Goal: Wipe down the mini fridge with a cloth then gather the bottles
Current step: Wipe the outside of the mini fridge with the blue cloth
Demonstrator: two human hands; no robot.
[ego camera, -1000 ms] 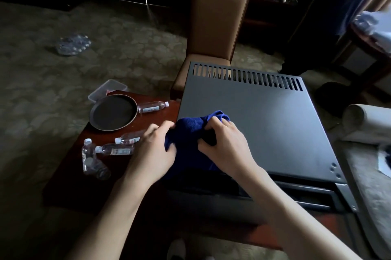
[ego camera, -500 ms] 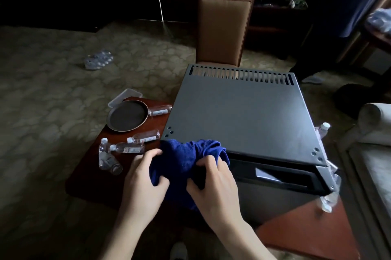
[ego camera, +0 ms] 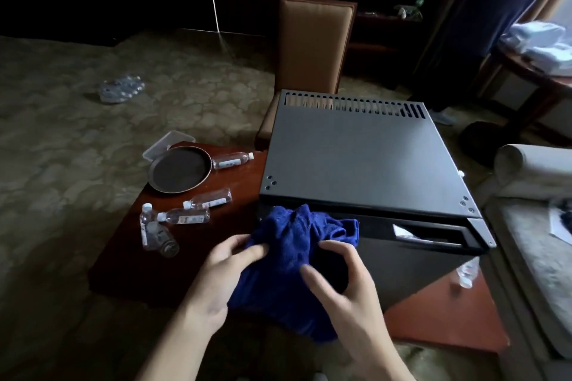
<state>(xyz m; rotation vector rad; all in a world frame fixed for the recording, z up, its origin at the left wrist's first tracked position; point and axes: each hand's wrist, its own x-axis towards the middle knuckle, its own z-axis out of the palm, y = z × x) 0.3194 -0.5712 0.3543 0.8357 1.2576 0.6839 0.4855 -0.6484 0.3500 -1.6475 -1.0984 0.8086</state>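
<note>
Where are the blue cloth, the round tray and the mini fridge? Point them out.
blue cloth (ego camera: 289, 244): head view, on its bunched middle.
round tray (ego camera: 179, 170): head view, on its dark flat centre.
mini fridge (ego camera: 359, 160): head view, on its bare grey top panel.

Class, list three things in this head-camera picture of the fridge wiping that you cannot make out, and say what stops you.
1. Bottle labels: too small and dim to read.
2. Mini fridge front, lower left: hidden behind the blue cloth and both hands.
3. Bottle right of the fridge: partly hidden by the fridge's corner, blurred.
4. Right hand fingers: motion-blurred, grip on the cloth unclear.
</note>
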